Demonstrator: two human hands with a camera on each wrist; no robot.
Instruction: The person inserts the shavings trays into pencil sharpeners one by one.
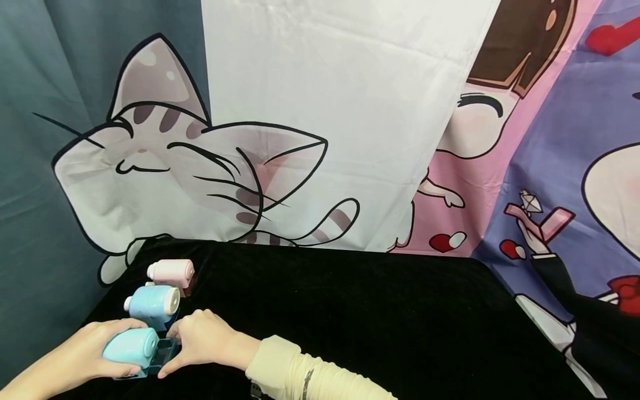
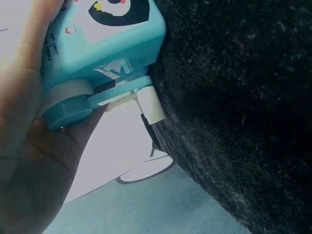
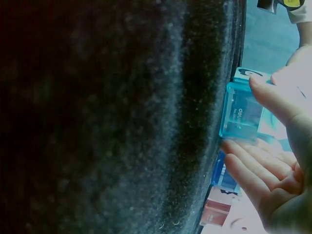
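At the lower left of the head view, my left hand (image 1: 82, 351) grips a teal crank pencil sharpener (image 1: 131, 345), thumb on the near side and fingers over the far side. In the left wrist view the sharpener's body (image 2: 112, 41) shows a cartoon print, and its crank handle (image 2: 152, 105) ends in a pale knob. My right hand (image 1: 207, 338) holds the clear teal drawer (image 1: 165, 351) by its sides, thumb near and fingers far. The drawer juts out from the sharpener's front toward the right. In the right wrist view lettering shows on the drawer (image 3: 243, 114).
Just behind the teal sharpener stands a blue pencil sharpener (image 1: 154, 303), and beyond that a pink one (image 1: 172, 271), lined up along the left edge. They stand on a black cloth-covered table (image 1: 350, 316). Curtains with cartoon prints (image 1: 320, 72) hang behind.
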